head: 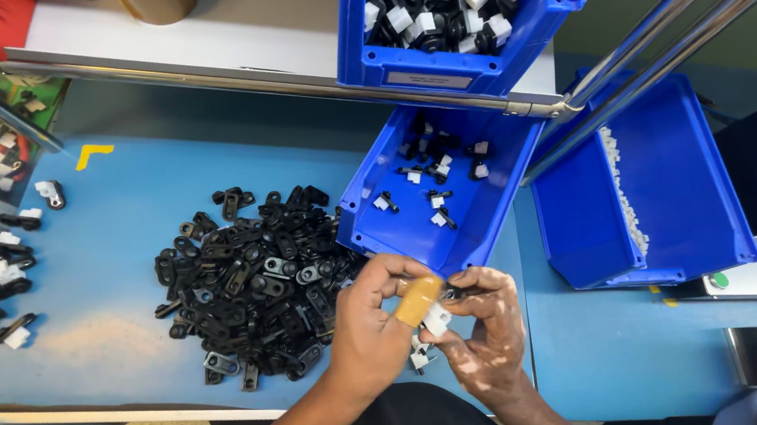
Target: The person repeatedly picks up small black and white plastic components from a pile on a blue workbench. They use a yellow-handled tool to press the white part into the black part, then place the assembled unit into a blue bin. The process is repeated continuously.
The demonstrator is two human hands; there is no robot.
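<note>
Left hand and right hand together at lower centre, pinching a small white clip | blue tabletop | heap of black clips just left | angled blue bin, few assembled pieces | upper blue bin, full | right blue bin, white parts.

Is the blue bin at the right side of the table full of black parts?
No, the blue bin at the right holds only a thin row of small white pieces along its inner wall.
</note>
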